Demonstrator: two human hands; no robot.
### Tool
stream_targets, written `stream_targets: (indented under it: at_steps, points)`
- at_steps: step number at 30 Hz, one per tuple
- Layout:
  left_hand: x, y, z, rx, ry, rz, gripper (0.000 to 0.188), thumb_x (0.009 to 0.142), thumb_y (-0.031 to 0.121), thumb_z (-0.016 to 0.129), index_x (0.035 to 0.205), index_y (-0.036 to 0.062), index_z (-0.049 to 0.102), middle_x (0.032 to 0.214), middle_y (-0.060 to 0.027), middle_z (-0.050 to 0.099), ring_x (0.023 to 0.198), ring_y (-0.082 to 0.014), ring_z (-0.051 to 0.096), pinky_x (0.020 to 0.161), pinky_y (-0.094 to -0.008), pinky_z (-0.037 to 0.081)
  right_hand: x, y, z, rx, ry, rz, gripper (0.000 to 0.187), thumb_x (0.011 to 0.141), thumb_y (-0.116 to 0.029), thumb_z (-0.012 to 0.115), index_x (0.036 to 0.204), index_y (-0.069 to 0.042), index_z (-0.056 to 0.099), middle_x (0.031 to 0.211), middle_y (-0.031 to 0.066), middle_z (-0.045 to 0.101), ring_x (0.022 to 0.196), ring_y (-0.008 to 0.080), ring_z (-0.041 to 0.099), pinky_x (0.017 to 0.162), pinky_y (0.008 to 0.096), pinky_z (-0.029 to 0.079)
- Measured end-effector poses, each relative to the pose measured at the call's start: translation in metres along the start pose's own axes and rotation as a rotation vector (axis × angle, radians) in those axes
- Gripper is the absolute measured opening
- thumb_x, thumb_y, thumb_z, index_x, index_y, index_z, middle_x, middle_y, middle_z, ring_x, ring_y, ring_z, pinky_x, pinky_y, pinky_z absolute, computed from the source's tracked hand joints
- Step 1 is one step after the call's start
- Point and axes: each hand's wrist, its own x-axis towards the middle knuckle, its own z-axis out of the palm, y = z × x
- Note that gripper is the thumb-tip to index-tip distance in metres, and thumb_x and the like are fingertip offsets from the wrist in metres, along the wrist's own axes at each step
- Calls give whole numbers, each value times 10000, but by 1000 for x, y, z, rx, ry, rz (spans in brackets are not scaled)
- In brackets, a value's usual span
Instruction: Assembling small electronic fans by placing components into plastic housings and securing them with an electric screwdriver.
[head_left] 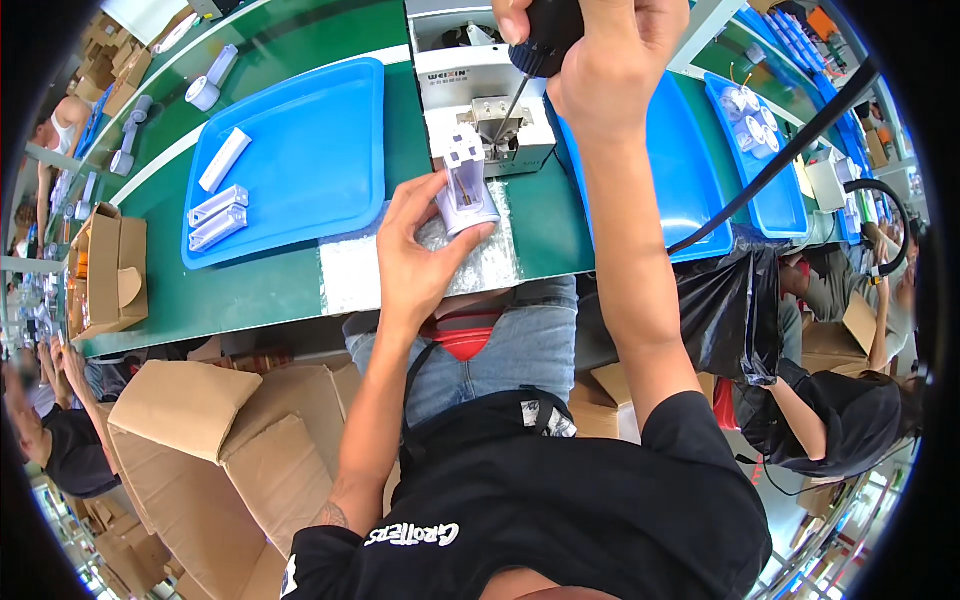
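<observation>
My left hand (412,250) is closed around a pale, partly see-through plastic housing (466,208) with a round base. It stands near the bench edge, its notched end toward a metal box-shaped machine that looks like a screw feeder (462,92). Raised above that machine, my right hand (612,85) grips a black electric screwdriver (549,36). The driver's thin bit slants down to the metal block (497,118) on the feeder's front. Whether a screw sits on the tip is too small to tell.
A blue tray (300,150) at left holds several white plastic pieces (225,160). Another blue tray (660,170) lies partly behind my right forearm. Farther right, a tray holds round parts (750,120). A black cable (775,165) crosses the right side. Cardboard boxes (190,410) stand below the bench.
</observation>
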Motion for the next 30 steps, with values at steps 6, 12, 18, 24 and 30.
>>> stream_targets:
  at_steps: [6,12,18,24,30]
  points:
    - [-1,3,-1,-3,10,2,635,767,82,927,1352,1,694,1315,-149,666,1183,-250,674,996,-380,563,-9,-8,6,61,64,28,294,1110,-235,600,1247,12,519,733,107,610,527,133,562,490,241,453]
    - [1,5,0,67,17,9,647,754,96,941,1346,0,699,1289,-138,679,1146,-243,683,982,-365,562,-31,-30,32,1291,-20,59,792,1101,-514,538,1602,37,271,715,123,599,519,157,572,484,273,491]
    - [1,5,0,38,18,24,646,755,107,943,1348,11,703,1280,-134,682,1131,-235,685,962,-355,563,-52,-39,33,132,141,265,925,983,-430,761,1560,111,281,776,128,627,594,138,581,535,251,488]
    - [1,6,1,37,22,15,645,752,106,944,1343,9,704,1255,-122,692,1118,-229,688,954,-355,563,-46,-42,37,86,95,244,818,986,-403,762,1478,106,352,791,130,631,613,127,584,536,242,479]
    - [-1,5,1,53,31,21,640,748,103,945,1334,6,706,1247,-126,695,1114,-234,688,963,-351,557,-51,-40,24,35,34,265,593,980,-372,774,1271,93,548,778,114,642,609,115,589,528,226,467]
